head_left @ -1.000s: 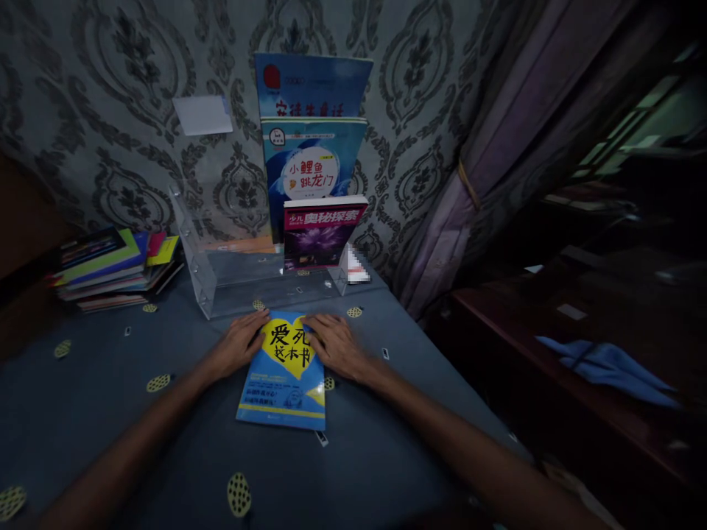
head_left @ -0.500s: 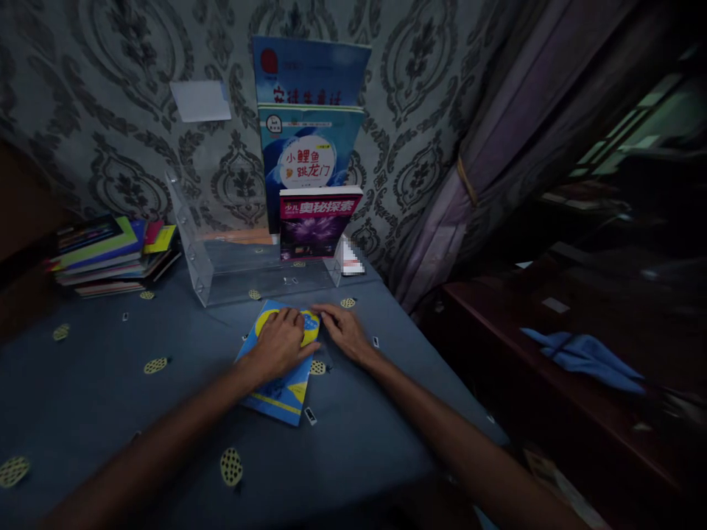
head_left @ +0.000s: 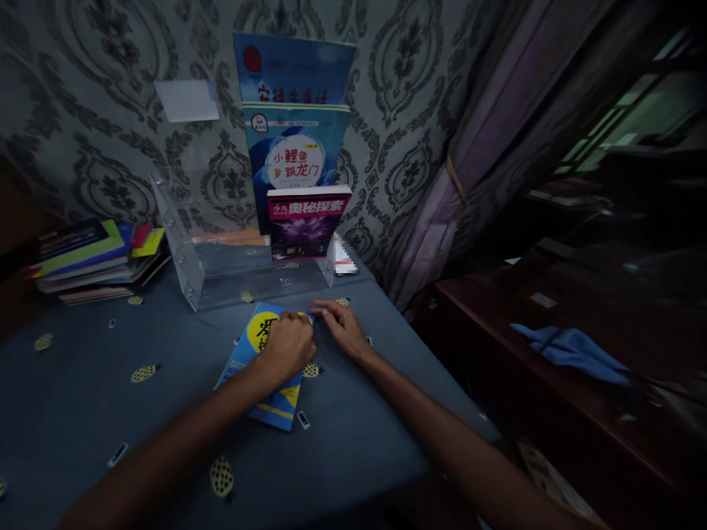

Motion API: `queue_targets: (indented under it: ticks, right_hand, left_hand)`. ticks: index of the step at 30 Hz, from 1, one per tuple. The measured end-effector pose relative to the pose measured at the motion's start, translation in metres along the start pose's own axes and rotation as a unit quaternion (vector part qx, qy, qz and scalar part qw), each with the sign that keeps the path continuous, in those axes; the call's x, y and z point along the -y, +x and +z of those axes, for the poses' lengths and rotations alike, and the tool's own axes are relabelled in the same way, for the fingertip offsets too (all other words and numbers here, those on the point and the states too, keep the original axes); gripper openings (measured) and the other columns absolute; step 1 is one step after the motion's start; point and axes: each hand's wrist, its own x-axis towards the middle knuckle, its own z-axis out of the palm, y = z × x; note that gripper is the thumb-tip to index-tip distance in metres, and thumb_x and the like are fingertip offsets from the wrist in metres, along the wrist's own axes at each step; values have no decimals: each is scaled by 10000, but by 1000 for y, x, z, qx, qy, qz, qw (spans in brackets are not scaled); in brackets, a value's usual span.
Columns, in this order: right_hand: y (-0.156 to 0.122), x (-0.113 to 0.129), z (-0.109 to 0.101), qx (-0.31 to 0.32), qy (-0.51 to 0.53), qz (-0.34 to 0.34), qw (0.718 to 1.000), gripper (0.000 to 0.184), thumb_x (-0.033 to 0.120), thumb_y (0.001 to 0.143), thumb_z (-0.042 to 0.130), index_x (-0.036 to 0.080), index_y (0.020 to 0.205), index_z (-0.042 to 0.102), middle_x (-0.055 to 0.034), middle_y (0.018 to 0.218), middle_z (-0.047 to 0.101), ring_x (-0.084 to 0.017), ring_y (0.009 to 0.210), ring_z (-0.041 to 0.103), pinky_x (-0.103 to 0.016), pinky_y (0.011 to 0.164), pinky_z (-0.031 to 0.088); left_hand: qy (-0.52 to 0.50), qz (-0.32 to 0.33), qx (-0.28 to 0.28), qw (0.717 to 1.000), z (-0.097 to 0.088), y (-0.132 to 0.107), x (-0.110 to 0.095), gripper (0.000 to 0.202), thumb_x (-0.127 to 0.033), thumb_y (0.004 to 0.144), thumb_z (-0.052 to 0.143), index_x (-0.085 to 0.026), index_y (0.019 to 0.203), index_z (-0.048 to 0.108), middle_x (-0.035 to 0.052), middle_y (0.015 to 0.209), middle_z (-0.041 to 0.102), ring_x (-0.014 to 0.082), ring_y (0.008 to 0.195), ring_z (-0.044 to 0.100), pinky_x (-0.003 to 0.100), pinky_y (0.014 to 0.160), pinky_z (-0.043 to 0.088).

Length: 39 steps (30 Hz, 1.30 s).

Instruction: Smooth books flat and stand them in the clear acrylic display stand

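A blue and yellow book [head_left: 283,407] lies flat on the patterned tablecloth, its cover showing a yellow circle with black characters. My left hand [head_left: 290,342] rests on the book's upper right part, with its fingers curled down at the right edge; the fingertips are hidden. Just off the book's top right corner, my right hand [head_left: 343,327] has its index finger stretched toward that corner; I cannot tell whether it touches. Behind both hands stands a clear acrylic book rack [head_left: 251,285]. A purple-covered book [head_left: 303,232] is upright in its front right part.
Two taller blue books, one in front [head_left: 298,158] and one at the back [head_left: 295,66], stand behind the purple one. A pile of books [head_left: 91,261] sits at the left. To the right are a tied curtain [head_left: 434,213] and a dark red surface with a blue cloth [head_left: 568,353].
My left hand has slid right across the cover and its fingers have curled, uncovering black characters on the yellow circle. My right hand stays by the corner. The view has turned slightly right.
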Motion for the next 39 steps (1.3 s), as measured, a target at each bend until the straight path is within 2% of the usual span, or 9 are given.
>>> queue_targets:
  ticks: [7,12,15,21,25,29,34,36,39]
  right_hand:
    - [-1,-3,0,-9,17,-8,1000,316,267,924,447,184,1171,625,-85,998,766,-202,969,712,-391,914,537]
    - [-4,0,-2,-15,-12,-27,999,310,271,928,450,202,1175,624,-71,998,768,-201,946,713,-371,860,546]
    - [-6,5,-3,-14,-41,-36,998,319,260,933,445,204,1193,622,-69,1003,767,-204,923,713,-363,830,550]
    - [-13,14,-2,16,-143,-69,987,316,215,935,455,207,1189,644,-66,1041,756,-198,952,703,-356,881,537]
    - [-17,16,0,43,-227,-98,968,291,211,938,468,192,1151,666,-84,1070,744,-211,991,688,-365,919,513]
    - [-24,19,1,58,-285,-131,948,280,220,928,512,179,1165,654,-97,1118,732,-236,1055,666,-415,981,468]
    - [-38,24,2,88,-334,-142,927,393,329,921,567,161,1276,585,-149,1290,648,-286,1215,584,-490,1029,428]
    - [-40,24,2,96,-336,-134,927,461,363,927,563,163,1341,531,-153,1336,616,-293,1257,553,-499,1040,423]
    - [-35,19,2,117,-317,-132,932,510,377,942,541,168,1402,468,-144,1378,585,-279,1281,538,-478,1071,412]
  left_hand:
    - [4,12,10,1000,-7,1,-3,267,-176,868,518,-45,1018,696,227,975,708,331,935,676,427,840,508]
    - [18,11,28,999,-12,0,-3,257,-172,896,493,-71,987,712,199,973,719,310,939,691,404,824,524]
    - [23,11,13,1000,-10,0,-2,248,-182,898,505,-81,980,716,194,962,720,302,932,693,394,820,526]
    - [26,12,-3,1000,-5,-2,0,265,-225,909,535,-59,1054,682,199,972,709,318,956,678,387,766,531]
    - [21,31,-8,999,-1,-10,11,375,-379,940,551,-66,1126,639,200,1096,680,336,1050,645,408,791,531]
    - [-1,135,-16,991,6,-30,37,512,-512,963,489,-98,1253,576,180,1347,580,315,1280,517,418,998,456]
    - [-57,236,33,969,7,-77,72,727,-659,901,495,-171,1436,435,124,1523,414,272,1408,381,393,1130,336]
    - [-68,263,44,961,6,-95,79,726,-646,906,500,-191,1463,401,105,1550,373,256,1426,354,382,1152,308]
    - [-53,276,24,959,8,-110,81,577,-498,986,458,-183,1466,401,102,1543,385,230,1419,370,374,1165,297]
